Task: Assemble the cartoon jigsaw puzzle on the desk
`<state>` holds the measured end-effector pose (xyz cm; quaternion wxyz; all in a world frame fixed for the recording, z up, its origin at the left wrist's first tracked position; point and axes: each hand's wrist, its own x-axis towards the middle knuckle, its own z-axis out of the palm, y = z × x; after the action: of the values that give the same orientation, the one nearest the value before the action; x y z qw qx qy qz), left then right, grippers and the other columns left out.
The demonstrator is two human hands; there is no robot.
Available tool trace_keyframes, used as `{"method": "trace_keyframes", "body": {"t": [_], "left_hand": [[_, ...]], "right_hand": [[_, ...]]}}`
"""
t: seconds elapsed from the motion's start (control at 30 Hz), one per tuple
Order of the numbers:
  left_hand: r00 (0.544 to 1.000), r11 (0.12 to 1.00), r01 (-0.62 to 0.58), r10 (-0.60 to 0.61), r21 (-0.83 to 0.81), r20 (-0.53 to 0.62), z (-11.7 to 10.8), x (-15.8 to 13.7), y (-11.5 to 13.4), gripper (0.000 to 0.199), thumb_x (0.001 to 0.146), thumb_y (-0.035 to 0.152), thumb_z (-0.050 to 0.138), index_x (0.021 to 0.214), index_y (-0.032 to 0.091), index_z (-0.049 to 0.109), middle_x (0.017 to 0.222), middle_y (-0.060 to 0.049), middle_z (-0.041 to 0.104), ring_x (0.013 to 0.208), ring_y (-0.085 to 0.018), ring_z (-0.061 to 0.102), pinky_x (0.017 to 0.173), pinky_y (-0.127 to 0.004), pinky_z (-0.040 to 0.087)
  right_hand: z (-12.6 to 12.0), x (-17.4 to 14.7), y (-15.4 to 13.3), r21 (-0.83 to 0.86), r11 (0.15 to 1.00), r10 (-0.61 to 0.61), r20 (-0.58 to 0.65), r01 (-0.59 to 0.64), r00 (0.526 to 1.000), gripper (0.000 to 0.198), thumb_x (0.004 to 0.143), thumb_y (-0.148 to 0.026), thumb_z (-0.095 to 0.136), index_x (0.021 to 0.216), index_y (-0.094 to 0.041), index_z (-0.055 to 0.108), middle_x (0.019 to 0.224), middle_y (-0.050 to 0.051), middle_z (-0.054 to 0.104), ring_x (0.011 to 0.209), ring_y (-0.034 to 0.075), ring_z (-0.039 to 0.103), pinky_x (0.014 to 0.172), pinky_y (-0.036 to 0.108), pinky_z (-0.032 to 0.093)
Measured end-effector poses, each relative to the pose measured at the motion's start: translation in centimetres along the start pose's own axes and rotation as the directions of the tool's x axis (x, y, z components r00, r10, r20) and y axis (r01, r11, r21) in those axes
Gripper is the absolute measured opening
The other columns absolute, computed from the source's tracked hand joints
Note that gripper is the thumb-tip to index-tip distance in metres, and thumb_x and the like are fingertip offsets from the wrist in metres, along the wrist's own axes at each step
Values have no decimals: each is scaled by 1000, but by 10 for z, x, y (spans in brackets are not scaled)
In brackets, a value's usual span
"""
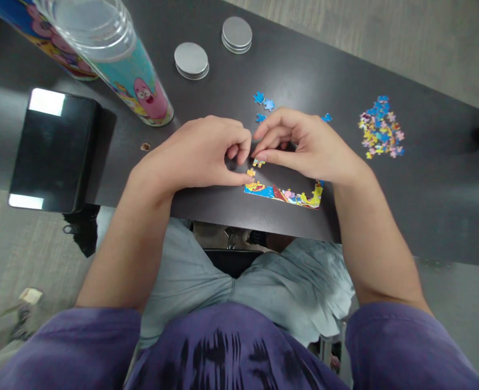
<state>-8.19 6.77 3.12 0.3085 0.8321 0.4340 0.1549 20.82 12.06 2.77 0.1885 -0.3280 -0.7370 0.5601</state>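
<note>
A partly joined jigsaw puzzle [282, 195] lies near the table's front edge, its bottom strip and lower corners showing. My left hand [212, 151] rests at its left side, the thumb on the puzzle's left edge by a yellow piece [251, 172] and the other fingers curled. My right hand [300, 142] pinches a small yellowish puzzle piece [258, 162] between thumb and fingers, just above that edge. Several loose blue pieces [268, 104] lie beyond my hands, and another blue piece [327, 117] sits behind my right hand. The fingers hide part of the puzzle.
A heap of mixed puzzle pieces [381, 130] lies to the right. Two round silver tins [191, 59] stand at the back. On the left are a clear cartoon-printed bottle [137, 81], a second printed container [56, 43] and a black glossy box [54, 151].
</note>
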Motion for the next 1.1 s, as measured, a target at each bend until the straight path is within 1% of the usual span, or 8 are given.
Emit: {"method": "trace_keyframes", "body": {"t": [0.2, 0.37, 0.6, 0.8, 0.87, 0.97, 1.03, 1.1], "left_hand": [[1000, 1000, 7, -7, -28, -2, 1, 0, 0, 20, 94, 36, 98, 93, 24, 82, 98, -3, 81, 89, -23, 74, 81, -38, 39], [1000, 999, 12, -13, -47, -17, 2, 0, -1, 21, 93, 38, 100, 91, 25, 83, 94, -3, 81, 90, -24, 75, 82, -38, 42], [999, 998, 26, -27, -61, -17, 3, 1, -2, 22, 92, 38, 98, 88, 25, 81, 93, -3, 79, 92, -25, 75, 84, -38, 43], [999, 996, 38, -38, -76, -3, 2, 1, 1, 29, 94, 46, 95, 86, 26, 75, 92, -2, 74, 94, -26, 75, 86, -39, 44], [999, 995, 27, -29, -99, -18, 2, 0, 2, 33, 97, 51, 94, 87, 26, 76, 92, -3, 74, 95, -26, 76, 88, -39, 47], [996, 995, 15, -24, -103, -86, 1, -1, 3, 30, 101, 52, 90, 92, 26, 78, 95, -4, 77, 93, -26, 75, 87, -40, 49], [985, 995, 46, -59, -84, -160, 2, -2, 2, 23, 104, 48, 88, 97, 27, 80, 98, -4, 79, 93, -26, 75, 88, -41, 52], [965, 993, 108, -118, -57, -233, 2, -3, 0, 14, 106, 43, 86, 108, 29, 83, 102, -5, 81, 97, -27, 76, 90, -43, 56]], "right_hand": [[8, 3, 2, 12, 1000, 2, -18, -1, 1000, 41, 95, -47, 116, 123, -38, 88, 105, 1, 96, 104, 36, 93, 93, 54, 77], [12, 6, 3, -9, 999, -37, -23, 37, 999, 43, 92, -50, 117, 121, -39, 87, 102, 0, 96, 99, 36, 91, 91, 57, 77], [9, 7, -6, -119, 991, -68, -9, 66, 998, 39, 90, -56, 118, 108, -38, 89, 93, 0, 90, 89, 33, 82, 88, 56, 73], [-3, 3, -7, -226, 971, -98, -88, 76, 991, 37, 94, -62, 117, 108, -40, 90, 89, 1, 82, 87, 31, 75, 78, 51, 68], [-11, 1, -3, -283, 952, -164, -156, 115, 974, 39, 97, -67, 114, 107, -38, 90, 90, 2, 82, 84, 30, 73, 81, 51, 67], [-28, -1, 8, -388, 910, -272, -297, 144, 915, 44, 104, -75, 105, 105, -35, 87, 91, 4, 83, 83, 28, 73, 85, 50, 65], [-40, -2, 16, -477, 870, -322, -366, 121, 873, 44, 106, -75, 102, 103, -34, 86, 88, 5, 82, 80, 28, 72, 82, 49, 64], [-52, -4, 22, -574, 817, -327, -403, 42, 855, 41, 109, -73, 97, 103, -34, 86, 88, 5, 82, 80, 29, 72, 85, 50, 65]]}}
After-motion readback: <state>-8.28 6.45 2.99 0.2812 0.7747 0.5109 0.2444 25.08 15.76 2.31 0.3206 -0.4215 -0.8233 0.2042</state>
